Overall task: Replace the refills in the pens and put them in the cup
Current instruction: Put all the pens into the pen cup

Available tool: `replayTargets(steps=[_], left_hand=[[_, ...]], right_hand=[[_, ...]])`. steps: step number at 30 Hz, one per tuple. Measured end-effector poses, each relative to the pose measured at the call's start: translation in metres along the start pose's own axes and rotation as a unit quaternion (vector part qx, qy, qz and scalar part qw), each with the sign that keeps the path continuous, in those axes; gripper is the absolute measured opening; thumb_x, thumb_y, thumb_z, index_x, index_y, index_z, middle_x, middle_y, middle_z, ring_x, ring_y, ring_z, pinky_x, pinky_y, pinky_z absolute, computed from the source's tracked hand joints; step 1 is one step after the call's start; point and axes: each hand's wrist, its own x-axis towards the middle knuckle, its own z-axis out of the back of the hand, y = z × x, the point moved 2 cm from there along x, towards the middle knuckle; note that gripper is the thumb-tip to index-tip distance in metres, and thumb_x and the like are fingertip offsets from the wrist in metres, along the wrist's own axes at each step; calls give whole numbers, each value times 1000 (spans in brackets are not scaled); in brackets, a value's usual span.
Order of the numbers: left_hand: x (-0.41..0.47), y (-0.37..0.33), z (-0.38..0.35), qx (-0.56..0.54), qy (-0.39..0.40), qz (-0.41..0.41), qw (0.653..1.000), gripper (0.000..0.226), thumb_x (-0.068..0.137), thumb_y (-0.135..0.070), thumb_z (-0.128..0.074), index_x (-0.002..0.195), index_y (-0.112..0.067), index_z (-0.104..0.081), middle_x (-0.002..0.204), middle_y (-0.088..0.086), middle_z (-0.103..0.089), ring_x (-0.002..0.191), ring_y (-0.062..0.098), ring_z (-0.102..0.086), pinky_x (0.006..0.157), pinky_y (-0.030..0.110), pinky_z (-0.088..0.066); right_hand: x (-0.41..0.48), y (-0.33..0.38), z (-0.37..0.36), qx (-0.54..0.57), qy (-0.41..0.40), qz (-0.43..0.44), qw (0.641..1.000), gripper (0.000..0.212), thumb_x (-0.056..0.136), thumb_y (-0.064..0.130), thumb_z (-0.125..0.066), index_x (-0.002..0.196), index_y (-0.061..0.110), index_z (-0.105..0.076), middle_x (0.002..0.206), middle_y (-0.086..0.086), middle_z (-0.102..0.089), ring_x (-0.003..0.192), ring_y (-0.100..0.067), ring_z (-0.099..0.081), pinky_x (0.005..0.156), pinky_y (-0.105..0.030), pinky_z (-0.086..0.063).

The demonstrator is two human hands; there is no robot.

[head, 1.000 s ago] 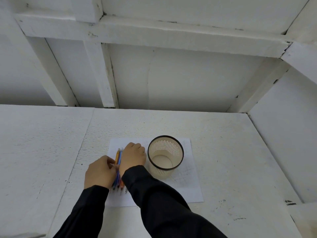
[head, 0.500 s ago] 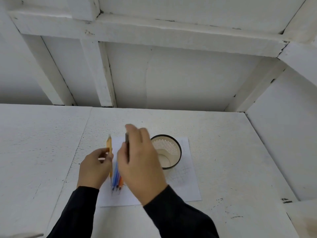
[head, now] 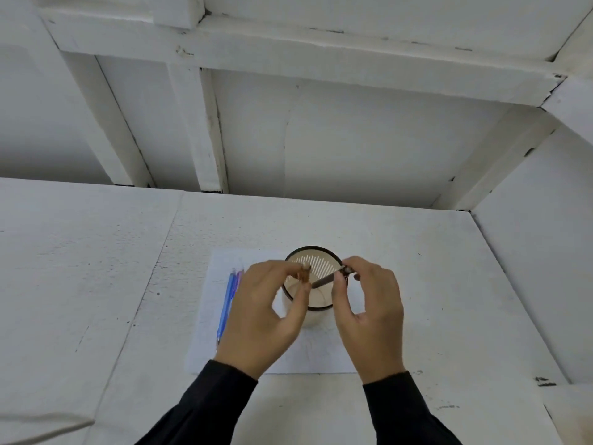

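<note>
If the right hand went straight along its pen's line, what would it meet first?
Probably the left hand, whose fingers hold an orange pen part just beyond the tip of the dark pen in the right hand. Depth unclear; the cup shows behind them.

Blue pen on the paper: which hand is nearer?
Left. The left hand, pinching an orange pen part, is just right of the blue pen; the right hand, pinching a dark pen, is farther right, at the cup.
</note>
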Motion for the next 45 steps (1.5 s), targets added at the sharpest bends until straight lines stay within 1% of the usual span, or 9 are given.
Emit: replayTargets(steps=[6,10,16,19,22,25,32,38,45], left_hand=[[-11,21,-9,74,54,-9,996,18,84,-26,-62,101,-26,-68,103,-11,-57,103,6,-48,89,14,-34],[-13,23,-1,31,61,17,998,32,82,-29,-51,111,-28,-66,113,-11,-52,114,9,-45,95,13,-31],[-4,59,19,15,-54,182,982,18,91,-19,-57,106,-27,-59,104,-10,-57,98,6,-56,83,32,-50],[-11,99,25,114,26,290,950,23,84,-30,-63,105,-27,-55,102,-4,-58,88,16,-58,76,39,-53],[-20,129,25,189,79,322,924,22,82,-26,-63,102,-30,-54,100,-1,-62,82,17,-59,70,37,-55],[-18,128,24,200,82,346,913,18,82,-21,-63,100,-24,-59,92,-1,-65,79,17,-60,71,34,-53],[-12,121,26,206,115,382,894,20,86,-30,-66,100,-18,-60,92,2,-66,82,18,-60,79,32,-49],[-11,111,24,228,110,380,890,16,85,-23,-62,98,-13,-62,95,4,-67,81,18,-55,71,28,-40],[-3,99,40,142,18,338,930,18,85,-19,-65,101,-16,-58,96,-1,-68,78,12,-61,73,29,-46]], right_hand=[[-9,-6,-10,-39,73,-16,996,19,86,25,-55,102,19,-63,96,8,-66,95,-11,-53,78,-32,-49],[-1,8,-11,-32,77,-17,996,19,84,27,-53,99,20,-63,100,7,-62,98,-11,-50,80,-29,-45],[11,77,-7,113,22,63,991,16,86,13,-53,91,1,-63,91,-9,-57,86,-16,-52,77,-19,-44],[3,110,-23,131,139,67,979,15,86,5,-49,96,2,-60,92,-9,-57,81,-18,-54,74,-24,-47],[-1,114,-56,33,341,-33,939,28,94,6,-40,122,3,-47,115,-16,-50,103,-28,-53,88,-34,-46],[-3,96,-96,-71,409,-83,906,34,93,1,-42,128,1,-38,124,-21,-46,111,-30,-51,92,-34,-45],[0,64,-142,-167,436,-39,884,28,92,2,-51,118,-3,-42,114,-20,-48,103,-28,-50,90,-32,-47],[-2,62,-153,-122,407,-92,901,44,86,0,-57,125,-3,-36,117,-22,-49,103,-30,-54,84,-31,-46],[8,85,-117,1,354,-113,928,25,91,7,-50,115,5,-43,113,-14,-47,93,-25,-55,73,-28,-45]])
